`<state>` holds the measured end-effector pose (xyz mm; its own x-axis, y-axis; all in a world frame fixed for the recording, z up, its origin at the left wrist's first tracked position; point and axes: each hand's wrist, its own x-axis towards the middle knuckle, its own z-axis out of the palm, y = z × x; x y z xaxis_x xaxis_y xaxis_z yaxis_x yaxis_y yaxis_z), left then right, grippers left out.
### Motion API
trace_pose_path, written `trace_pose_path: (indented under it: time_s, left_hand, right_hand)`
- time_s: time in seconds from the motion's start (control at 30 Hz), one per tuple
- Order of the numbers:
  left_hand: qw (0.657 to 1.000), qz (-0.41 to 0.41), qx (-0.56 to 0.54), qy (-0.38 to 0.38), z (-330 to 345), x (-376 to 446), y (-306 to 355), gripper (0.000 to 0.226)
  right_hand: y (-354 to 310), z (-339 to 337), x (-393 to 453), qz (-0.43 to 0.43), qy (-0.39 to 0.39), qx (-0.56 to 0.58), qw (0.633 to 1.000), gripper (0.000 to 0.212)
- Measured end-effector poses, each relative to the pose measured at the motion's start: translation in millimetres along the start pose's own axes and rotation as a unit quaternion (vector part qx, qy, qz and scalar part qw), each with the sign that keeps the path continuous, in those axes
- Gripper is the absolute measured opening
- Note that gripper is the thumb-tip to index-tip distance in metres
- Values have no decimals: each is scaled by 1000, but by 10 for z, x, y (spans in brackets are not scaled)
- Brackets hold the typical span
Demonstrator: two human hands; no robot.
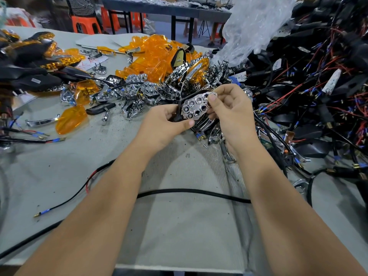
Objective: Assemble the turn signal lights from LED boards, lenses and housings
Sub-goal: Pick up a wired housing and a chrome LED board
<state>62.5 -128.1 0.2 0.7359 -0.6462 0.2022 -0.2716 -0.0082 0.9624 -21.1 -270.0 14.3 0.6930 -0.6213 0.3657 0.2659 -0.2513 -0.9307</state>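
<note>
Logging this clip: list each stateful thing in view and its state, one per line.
Left hand: grips the black housing, thumb pressing its lower edge.
Right hand: pinches the chrome reflector.
Chrome reflector: seated on the housing, no lens on it.
Black housing: held above the table.
Orange lenses: loose, piled.
Plastic bag: open, crumpled.

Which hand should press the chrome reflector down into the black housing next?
Probably the right hand: its thumb and fingers already pinch the chrome reflector at its right end. The left hand grips the black housing from below and seems better kept as the brace.
</note>
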Motion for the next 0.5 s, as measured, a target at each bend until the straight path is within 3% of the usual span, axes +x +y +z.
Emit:
trace_pose_path:
  time_s: [0.17, 0.37, 0.5]
  left_hand:
    - [1000, -10, 11, 16, 22, -7, 15, 2]
    - [1000, -7, 5, 11, 32, -50, 82, 11]
    - [1000, -12, -9, 10, 13, -58, 90, 14]
  right_hand:
    - [26, 19, -4, -27, 17, -64, 997, 14]
    - [34, 24, -24, -65, 26, -88, 994, 17]
    - [20, 62, -36, -30, 21, -50, 998, 24]
